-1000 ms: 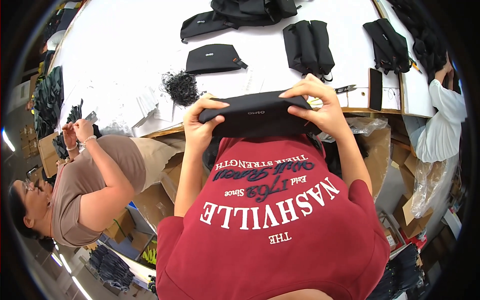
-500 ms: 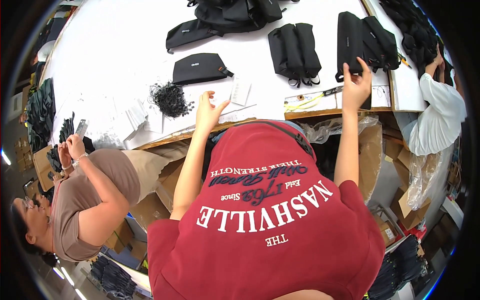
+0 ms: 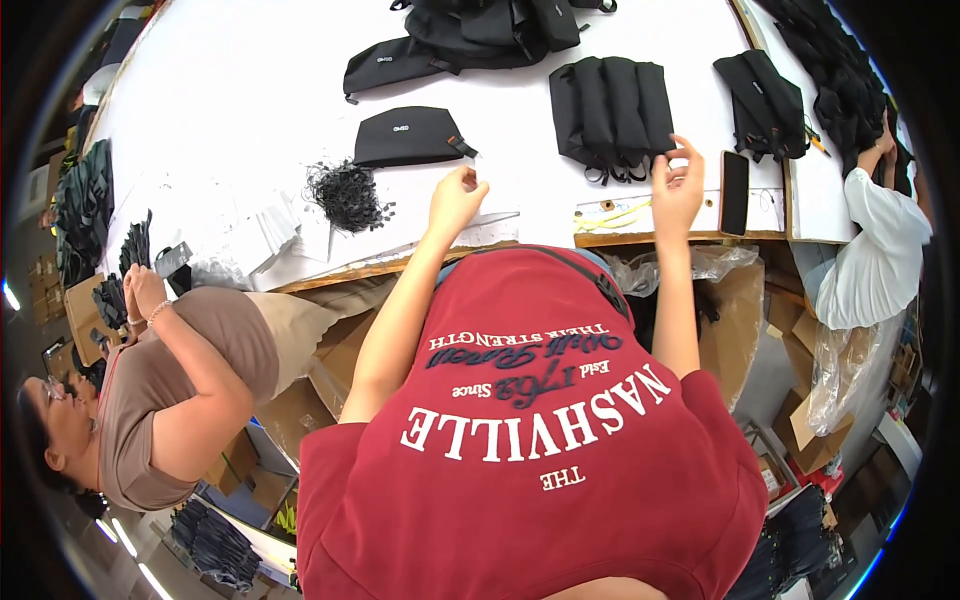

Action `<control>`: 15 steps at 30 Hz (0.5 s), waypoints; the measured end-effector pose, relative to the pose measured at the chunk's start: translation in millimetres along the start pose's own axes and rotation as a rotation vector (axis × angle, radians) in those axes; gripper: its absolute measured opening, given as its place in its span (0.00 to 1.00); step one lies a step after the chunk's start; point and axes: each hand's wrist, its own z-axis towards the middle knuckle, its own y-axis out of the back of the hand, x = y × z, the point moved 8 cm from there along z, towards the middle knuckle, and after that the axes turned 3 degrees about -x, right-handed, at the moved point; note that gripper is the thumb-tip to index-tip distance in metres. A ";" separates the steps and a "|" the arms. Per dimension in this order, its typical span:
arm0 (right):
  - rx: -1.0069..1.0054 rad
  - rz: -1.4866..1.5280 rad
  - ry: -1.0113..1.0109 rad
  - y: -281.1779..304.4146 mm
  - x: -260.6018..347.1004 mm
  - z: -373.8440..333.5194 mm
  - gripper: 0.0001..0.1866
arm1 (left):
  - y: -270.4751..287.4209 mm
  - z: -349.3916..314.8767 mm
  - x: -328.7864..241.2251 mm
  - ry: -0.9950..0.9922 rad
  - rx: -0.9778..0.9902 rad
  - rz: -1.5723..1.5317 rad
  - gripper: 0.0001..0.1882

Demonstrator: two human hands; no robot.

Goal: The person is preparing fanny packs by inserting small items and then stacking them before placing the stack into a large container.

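Observation:
My right hand [image 3: 680, 190] is at the near right corner of a row of black fabric pouches [image 3: 612, 112], its thumb and fingertips closed on the end pouch. The pouches lie side by side with loops at their near ends. My left hand [image 3: 460, 200] hovers near the table edge, fingers curled together; whatever may be between them is hidden. Just beyond it a flat black pouch [image 3: 405, 138] lies with a short side strap. Left of that hand sits a tangled heap of thin black cords [image 3: 345, 197].
More black bags [image 3: 490, 35] are piled at the back. Two pouches [image 3: 768, 105] lie to the right, near a black phone [image 3: 734, 193]. White papers [image 3: 262, 235] lie at left. Co-workers stand at left [image 3: 180, 390] and right [image 3: 875, 235]. Plastic-lined boxes [image 3: 735, 320] sit under the table.
My right hand has moved left, bringing a pouch from the right group against the middle row and uncovering the phone. My left hand has shifted right and curled its fingers where the white card lay.

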 end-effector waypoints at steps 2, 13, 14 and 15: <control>0.152 0.278 -0.009 -35.4 34.2 -15.8 0.09 | 4.8 -4.2 2.2 0.046 0.013 -0.203 0.17; 0.822 -0.357 0.747 -283.1 140.0 -77.6 0.31 | 40.2 -40.4 7.2 0.029 0.015 -0.574 0.12; 0.818 -0.349 0.759 -290.4 140.0 -75.1 0.31 | 45.0 -45.7 0.7 0.009 -0.012 -0.556 0.14; 0.871 -0.265 0.630 -294.2 132.3 -68.8 0.31 | 44.9 -52.8 4.2 0.086 0.058 -0.587 0.15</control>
